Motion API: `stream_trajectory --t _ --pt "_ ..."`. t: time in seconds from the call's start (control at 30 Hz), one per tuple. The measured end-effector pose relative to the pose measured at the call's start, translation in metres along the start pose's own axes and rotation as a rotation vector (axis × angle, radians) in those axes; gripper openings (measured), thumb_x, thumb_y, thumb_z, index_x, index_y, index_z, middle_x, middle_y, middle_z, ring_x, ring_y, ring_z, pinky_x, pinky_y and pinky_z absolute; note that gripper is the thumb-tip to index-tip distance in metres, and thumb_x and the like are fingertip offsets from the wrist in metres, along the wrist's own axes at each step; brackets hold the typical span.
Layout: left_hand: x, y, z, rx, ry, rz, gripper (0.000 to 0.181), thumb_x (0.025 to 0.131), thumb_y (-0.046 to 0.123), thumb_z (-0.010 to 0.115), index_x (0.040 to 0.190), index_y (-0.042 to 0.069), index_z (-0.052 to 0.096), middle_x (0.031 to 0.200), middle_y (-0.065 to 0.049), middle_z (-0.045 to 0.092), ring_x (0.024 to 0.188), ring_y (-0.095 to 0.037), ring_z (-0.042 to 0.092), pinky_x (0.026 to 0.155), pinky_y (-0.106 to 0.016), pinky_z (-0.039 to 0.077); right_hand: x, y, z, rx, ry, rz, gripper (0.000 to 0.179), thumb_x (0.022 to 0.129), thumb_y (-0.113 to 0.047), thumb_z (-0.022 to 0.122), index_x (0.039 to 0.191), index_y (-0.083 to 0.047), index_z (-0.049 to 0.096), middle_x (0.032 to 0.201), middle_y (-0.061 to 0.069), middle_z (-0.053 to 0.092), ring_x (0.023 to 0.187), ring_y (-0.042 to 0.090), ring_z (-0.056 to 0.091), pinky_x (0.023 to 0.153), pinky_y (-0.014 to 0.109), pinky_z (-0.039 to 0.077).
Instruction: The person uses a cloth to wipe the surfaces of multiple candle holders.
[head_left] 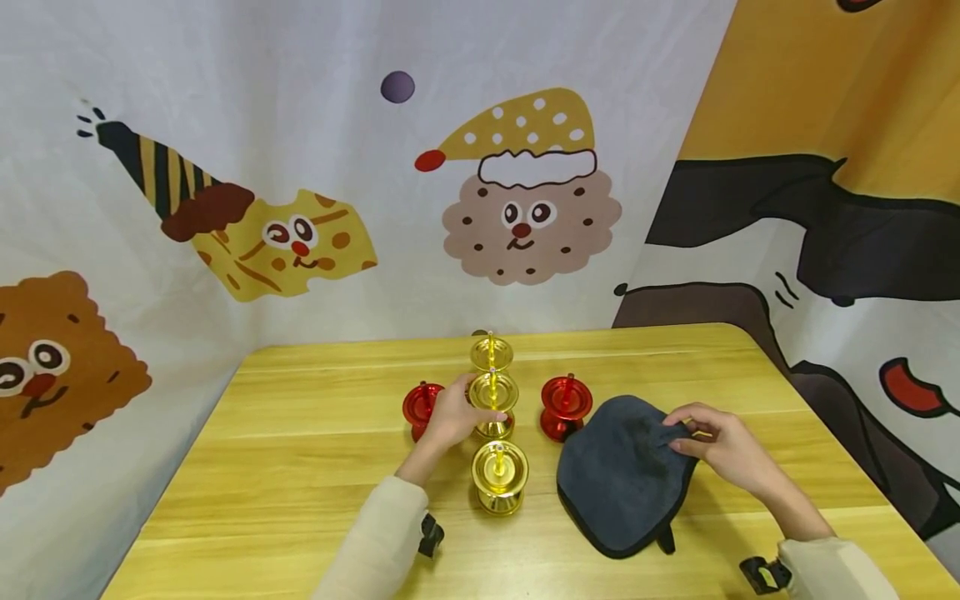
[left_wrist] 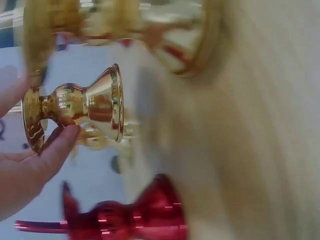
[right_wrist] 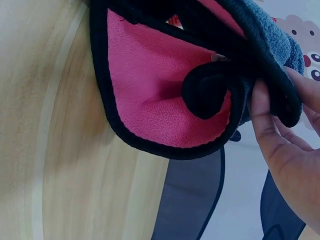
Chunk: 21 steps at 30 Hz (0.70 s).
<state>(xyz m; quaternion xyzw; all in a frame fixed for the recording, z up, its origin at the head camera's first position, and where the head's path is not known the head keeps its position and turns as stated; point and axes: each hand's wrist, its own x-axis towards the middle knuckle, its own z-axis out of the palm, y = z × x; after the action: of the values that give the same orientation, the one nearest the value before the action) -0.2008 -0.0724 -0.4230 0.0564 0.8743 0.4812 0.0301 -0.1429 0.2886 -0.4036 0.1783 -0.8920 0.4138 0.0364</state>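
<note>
My left hand (head_left: 453,418) grips the middle one of three gold candle holders, a shiny flared-base holder (left_wrist: 102,102) with a dished top and a thin upright stem. Fingers and thumb are around its upper part in the left wrist view. Another gold holder (head_left: 500,477) stands in front of it, and a third (head_left: 480,357) behind. On the right, my right hand (head_left: 723,450) pinches a bunched edge of a dark grey cloth (head_left: 618,479) with black trim. Its pink underside (right_wrist: 155,95) shows in the right wrist view, where the cloth hangs partly folded.
A red candle holder (head_left: 418,405) stands left of the gold row, just beside my left hand. Another red one (head_left: 564,406) is to the right, close to the cloth's edge. All are on a wooden table (head_left: 300,467) with a printed curtain (head_left: 337,108) behind it.
</note>
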Motion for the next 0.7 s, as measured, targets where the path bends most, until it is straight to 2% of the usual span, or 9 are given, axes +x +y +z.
stream_trajectory --t 0.13,0.27,0.4,0.53,0.63,0.7 --pt "-0.004 0.015 -0.014 -0.067 0.016 0.005 0.079 0.067 0.025 0.083 0.130 -0.002 0.044 0.121 -0.015 0.054 0.106 -0.027 0.053 0.085 -0.041 0.046 0.000 -0.003 -0.002 0.010 -0.001 -0.008 0.021 0.078 0.001 0.068 0.097 -0.006 0.064 0.098 0.005 0.060 0.085 0.005 0.052 0.068 0.019 0.049" --pt "-0.011 0.032 -0.029 -0.158 0.017 0.015 0.081 0.067 0.024 0.083 0.133 0.000 0.042 0.118 -0.013 0.056 0.102 -0.025 0.055 0.082 -0.039 0.048 0.003 -0.011 -0.006 0.045 0.016 -0.062 0.023 0.078 0.006 0.067 0.099 -0.003 0.063 0.098 0.003 0.059 0.084 0.006 0.051 0.070 0.015 0.048" --pt "-0.019 0.048 -0.041 -0.256 0.008 0.029 0.081 0.066 0.021 0.083 0.134 0.003 0.042 0.117 -0.010 0.056 0.101 -0.022 0.056 0.082 -0.034 0.050 0.008 -0.028 -0.015 0.087 0.059 -0.113 0.026 0.077 0.012 0.065 0.100 0.001 0.063 0.099 -0.002 0.059 0.085 0.006 0.051 0.074 0.011 0.046" --pt "-0.029 0.064 -0.044 -0.329 -0.017 0.073 0.079 0.066 0.013 0.083 0.133 0.003 0.041 0.119 -0.010 0.055 0.103 -0.022 0.056 0.082 -0.031 0.050 0.013 -0.054 -0.025 0.097 0.126 -0.137 0.028 0.075 0.016 0.064 0.100 0.004 0.062 0.099 -0.004 0.058 0.084 0.006 0.052 0.075 0.010 0.046" --pt "-0.037 0.075 -0.042 -0.345 -0.056 0.107 0.080 0.067 0.010 0.082 0.134 0.002 0.039 0.121 -0.012 0.053 0.106 -0.024 0.054 0.084 -0.032 0.049 0.018 -0.077 -0.028 0.108 0.182 -0.155 0.029 0.074 0.018 0.064 0.099 0.005 0.062 0.099 -0.003 0.058 0.082 0.009 0.050 0.074 0.011 0.048" --pt "-0.042 0.082 -0.040 -0.325 -0.082 0.123 0.082 0.067 0.011 0.082 0.135 0.003 0.037 0.123 -0.012 0.052 0.108 -0.024 0.053 0.085 -0.032 0.048 0.020 -0.092 -0.029 0.127 0.214 -0.166 0.029 0.074 0.018 0.064 0.100 0.006 0.062 0.100 -0.001 0.058 0.082 0.012 0.048 0.072 0.012 0.048"
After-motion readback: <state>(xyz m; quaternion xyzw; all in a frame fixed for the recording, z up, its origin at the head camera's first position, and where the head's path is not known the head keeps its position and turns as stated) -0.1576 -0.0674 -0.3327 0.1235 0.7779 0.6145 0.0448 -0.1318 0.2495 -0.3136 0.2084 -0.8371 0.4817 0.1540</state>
